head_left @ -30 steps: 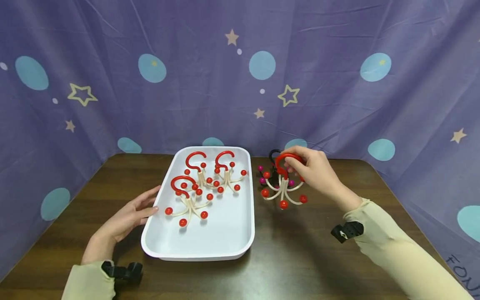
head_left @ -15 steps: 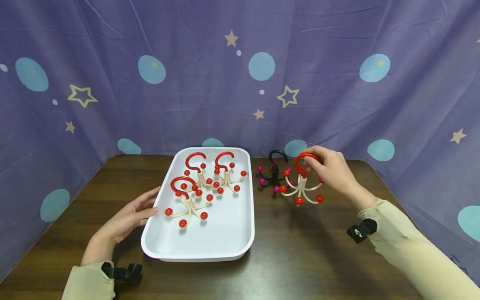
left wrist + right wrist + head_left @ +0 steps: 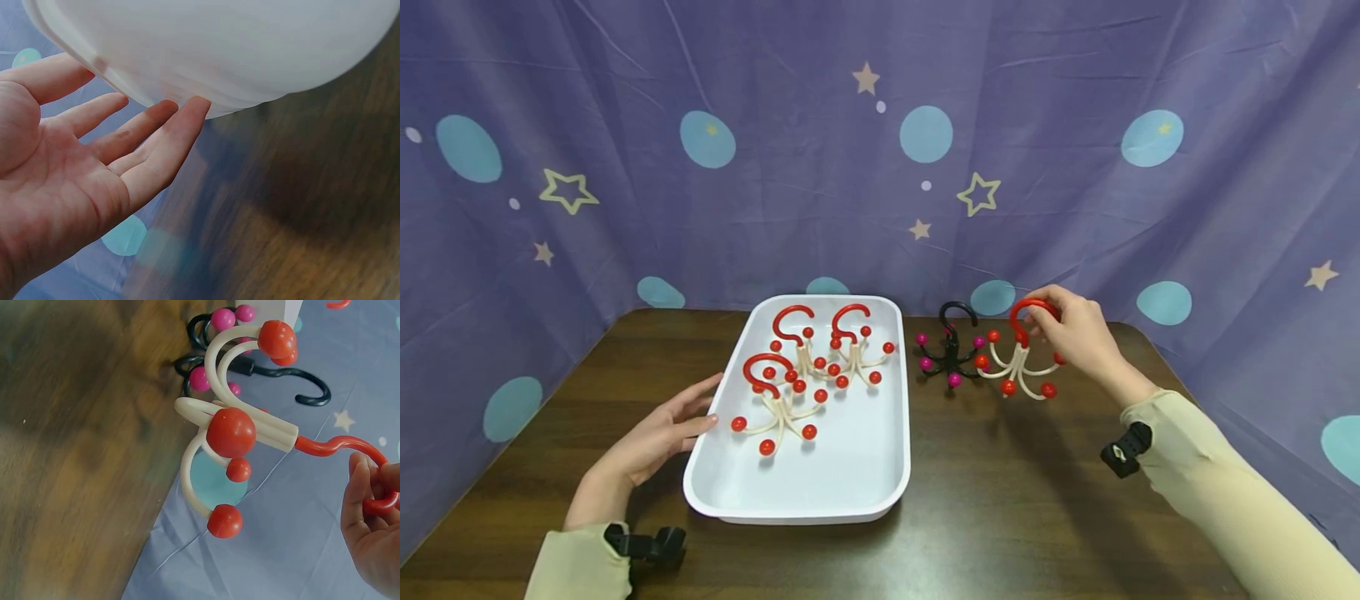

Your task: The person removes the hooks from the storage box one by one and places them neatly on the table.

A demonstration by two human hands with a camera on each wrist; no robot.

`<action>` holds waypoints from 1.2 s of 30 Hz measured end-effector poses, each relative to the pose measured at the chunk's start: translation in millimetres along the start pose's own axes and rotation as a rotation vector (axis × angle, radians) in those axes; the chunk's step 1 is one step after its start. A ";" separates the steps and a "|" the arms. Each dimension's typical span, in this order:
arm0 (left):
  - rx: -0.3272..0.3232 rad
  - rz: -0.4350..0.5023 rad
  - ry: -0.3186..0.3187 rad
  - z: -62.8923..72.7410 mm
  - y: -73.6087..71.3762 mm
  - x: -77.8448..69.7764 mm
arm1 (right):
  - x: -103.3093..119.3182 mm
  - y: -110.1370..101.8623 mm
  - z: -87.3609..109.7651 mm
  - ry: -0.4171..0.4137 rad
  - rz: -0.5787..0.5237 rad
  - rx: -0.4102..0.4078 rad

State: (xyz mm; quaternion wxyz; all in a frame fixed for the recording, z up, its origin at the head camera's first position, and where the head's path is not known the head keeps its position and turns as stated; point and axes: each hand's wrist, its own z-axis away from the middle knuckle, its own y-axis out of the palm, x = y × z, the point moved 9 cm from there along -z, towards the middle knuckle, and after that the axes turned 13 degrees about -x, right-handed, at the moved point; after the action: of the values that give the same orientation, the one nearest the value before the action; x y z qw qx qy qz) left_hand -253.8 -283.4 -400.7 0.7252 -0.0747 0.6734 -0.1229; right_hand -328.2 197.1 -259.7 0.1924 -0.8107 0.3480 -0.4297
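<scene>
A: Step in hand, as we judge it?
B: Setting out. One red hook (image 3: pixel 1018 360), cream-armed, right of the tray (image 3: pixel 857 467), seemingly raised off the counter (image 3: pixel 970 483). Right hand (image 3: pixel 1075 329): fingers closed round the red crook, gripping it.
A: Left hand (image 3: pixel 658 433)?
B: At the tray's left side; fingers loosely extended, touching the outer wall, gripping nothing.
A: Next move, by our reckoning?
B: A level descent, balls downward, well clear of the black hook (image 3: pixel 952 354), which stands just right of the tray; then a gentle release. Whether the two hooks touch, we cannot tell.
A: Inside the tray?
B: Three of the red pattern: near hook (image 3: pixel 778 406), back-left hook (image 3: pixel 802 358), back-right hook (image 3: pixel 854 356). Arms overlap in our view; interlocking uncertain.
A: Surface and room?
B: Counter: dark, wood-grained, with a sheen right of the tray's near end. Curtain (image 3: pixel 805 167): one, purple-blue, stars and pale blue ovals, hung behind the tray and along both sides. Sleeves (image 3: pixel 1210 475): two, pale, each with a black strap (image 3: pixel 1138 437) at the wrist. Beyond the curtain: not shown to us.
</scene>
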 end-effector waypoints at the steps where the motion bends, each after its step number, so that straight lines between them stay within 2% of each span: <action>1: 0.000 0.002 0.000 -0.1 0.0 0.1 | -2.0 0.1 -0.9 0.005 -0.002 -0.001; 18: 0.016 0.024 0.005 -0.1 -0.3 0.8 | -24.7 12.2 -15.5 0.049 0.061 -0.036; 28: 0.007 0.019 0.003 0.3 -0.6 0.0 | -31.8 11.4 -26.0 0.075 0.062 -0.106; 36: 0.007 0.019 -0.004 -0.7 -0.4 1.8 | -40.3 18.4 -26.1 0.082 0.075 -0.097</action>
State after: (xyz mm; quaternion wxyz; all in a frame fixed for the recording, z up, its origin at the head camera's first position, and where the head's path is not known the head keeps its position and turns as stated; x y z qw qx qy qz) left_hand -254.4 -284.3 -402.3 0.7278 -0.0661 0.6722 -0.1182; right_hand -372.9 213.6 -279.1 0.1543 -0.7873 0.4062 -0.4375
